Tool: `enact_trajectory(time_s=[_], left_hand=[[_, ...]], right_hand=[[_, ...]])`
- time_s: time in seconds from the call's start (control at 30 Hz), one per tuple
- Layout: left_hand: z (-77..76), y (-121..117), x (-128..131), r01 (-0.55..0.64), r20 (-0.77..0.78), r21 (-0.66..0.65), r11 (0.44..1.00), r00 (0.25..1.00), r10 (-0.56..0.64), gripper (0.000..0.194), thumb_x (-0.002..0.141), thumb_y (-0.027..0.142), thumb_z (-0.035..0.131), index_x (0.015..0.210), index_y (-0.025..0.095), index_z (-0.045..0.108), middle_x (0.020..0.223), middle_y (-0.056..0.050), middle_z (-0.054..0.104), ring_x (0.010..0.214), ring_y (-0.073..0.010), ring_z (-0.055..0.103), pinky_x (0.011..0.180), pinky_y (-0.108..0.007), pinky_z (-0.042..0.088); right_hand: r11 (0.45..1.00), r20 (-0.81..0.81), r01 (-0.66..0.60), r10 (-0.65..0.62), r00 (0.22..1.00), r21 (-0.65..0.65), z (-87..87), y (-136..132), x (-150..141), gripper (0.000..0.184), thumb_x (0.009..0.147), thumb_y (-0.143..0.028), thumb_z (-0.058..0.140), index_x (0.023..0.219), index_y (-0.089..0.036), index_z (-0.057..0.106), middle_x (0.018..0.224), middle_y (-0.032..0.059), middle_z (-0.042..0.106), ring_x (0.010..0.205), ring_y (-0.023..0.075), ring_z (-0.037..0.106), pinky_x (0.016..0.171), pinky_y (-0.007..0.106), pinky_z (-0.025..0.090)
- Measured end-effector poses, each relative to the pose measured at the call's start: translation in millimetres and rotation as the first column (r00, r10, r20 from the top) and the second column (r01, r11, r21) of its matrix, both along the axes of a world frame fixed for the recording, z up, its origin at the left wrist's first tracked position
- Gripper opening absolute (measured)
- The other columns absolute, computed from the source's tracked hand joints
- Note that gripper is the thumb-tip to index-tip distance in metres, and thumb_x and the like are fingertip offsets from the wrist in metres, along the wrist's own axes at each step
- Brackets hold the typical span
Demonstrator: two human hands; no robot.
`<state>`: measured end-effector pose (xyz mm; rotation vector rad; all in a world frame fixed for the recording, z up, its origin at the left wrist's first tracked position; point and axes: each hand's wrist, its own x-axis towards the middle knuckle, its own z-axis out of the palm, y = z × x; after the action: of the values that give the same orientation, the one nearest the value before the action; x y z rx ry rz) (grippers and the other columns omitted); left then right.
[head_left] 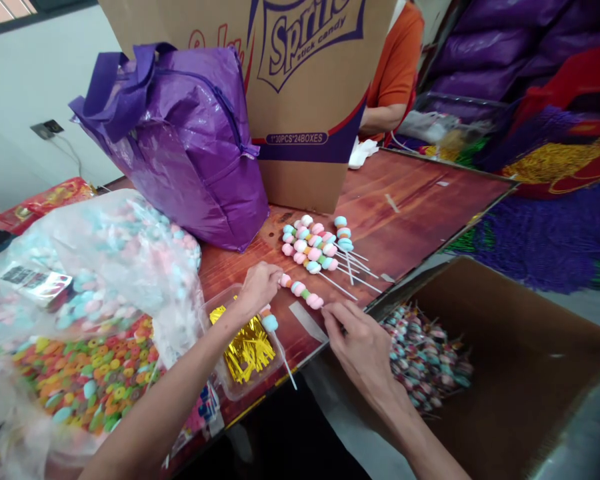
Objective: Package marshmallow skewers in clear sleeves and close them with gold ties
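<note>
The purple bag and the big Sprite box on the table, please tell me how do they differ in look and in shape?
The purple bag is glossy and wrinkled; the Sprite box is plain brown cardboard with printed lettering and flat sides.
The bag has loose handles and a zipper; the box shows neither.
The bag fits fully in view, while the box runs past the top edge.
Both stand on the table.
</note>
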<state>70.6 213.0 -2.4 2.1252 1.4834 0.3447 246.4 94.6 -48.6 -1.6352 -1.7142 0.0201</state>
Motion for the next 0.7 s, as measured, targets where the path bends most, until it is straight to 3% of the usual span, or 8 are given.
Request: enact_trajectory(time_s=[0.33, 0.5, 0.7], left_hand=[[1.9, -3.5, 5.1, -0.035, -0.031, -0.012, 0.999, 0.999, 0.035, 0.022, 0.088, 0.021, 0.057, 0.084, 0.019, 0.078, 0.086, -0.005, 0.07, 0.083, -0.0188, 0.061, 0.077, -0.028, 0.042], [0.8, -9.4, 9.5, -0.083, -0.096, -0.022, 0.996, 0.992, 0.081, 0.027, 0.092, 0.023, 0.052, 0.082, 0.019, 0.077, 0.075, -0.005, 0.066, 0.076, -0.0189, 0.06, 0.07, -0.029, 0.041], [-1.8, -15.8, 11.5, -0.059, -0.177, 0.036, 0.998, 0.982, 0.065, 0.03, 0.095, 0.022, 0.047, 0.086, 0.018, 0.075, 0.088, -0.008, 0.063, 0.081, -0.0199, 0.058, 0.071, -0.03, 0.04]], right_hand=[[0.997, -0.024, -0.047, 0.046, 0.999, -0.068, -1.1, 6.2, -1.5, 0.029, 0.099, -0.02, 0.049, 0.074, -0.019, 0.064, 0.073, 0.0014, 0.063, 0.067, 0.0144, 0.06, 0.065, 0.025, 0.037], [0.999, 0.016, -0.039, 0.04, 0.999, -0.03, -6.8, 7.0, -12.3, 0.028, 0.097, -0.017, 0.048, 0.073, -0.019, 0.063, 0.072, 0.0027, 0.063, 0.068, 0.0153, 0.059, 0.067, 0.025, 0.037], [0.998, -0.017, 0.011, -0.012, 1.0, -0.06, -10.6, 10.7, -25.2, 0.026, 0.095, -0.016, 0.05, 0.074, -0.019, 0.065, 0.074, 0.0031, 0.065, 0.068, 0.0154, 0.06, 0.064, 0.025, 0.036]])
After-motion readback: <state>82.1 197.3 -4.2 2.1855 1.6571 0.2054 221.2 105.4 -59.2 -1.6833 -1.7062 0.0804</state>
